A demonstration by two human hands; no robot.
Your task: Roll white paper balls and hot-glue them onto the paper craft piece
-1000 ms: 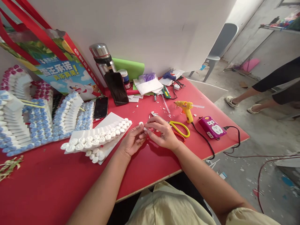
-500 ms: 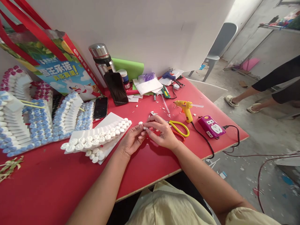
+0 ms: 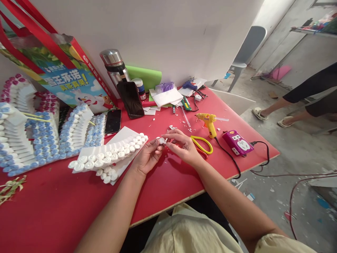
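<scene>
Above the red table, a small white rolled flower [image 3: 161, 141] is pinched between the thumb and fingers of my left hand [image 3: 149, 154]. My right hand [image 3: 181, 146] meets it from the other side, thumb and forefinger closed on a thin white end of it. The fingertips cover part of the piece. To the left of my hands lies a white board edged with rows of similar white rosettes [image 3: 99, 162]. Just right of my right hand are yellow- and red-handled pliers or cutters [image 3: 204, 143], their head partly hidden.
A yellow glue gun [image 3: 209, 123] and purple power socket [image 3: 238, 142] with cords lie right. Blue-and-white rosette pieces [image 3: 44, 140], a gift bag [image 3: 76, 80], phones [image 3: 113, 121] and a steel flask [image 3: 113, 63] stand left and behind. Another person's legs [image 3: 297, 102] show at right.
My right fingertips have shifted slightly away from my left ones, and more of the white flower shows between them. The things on the table have stayed in place.
</scene>
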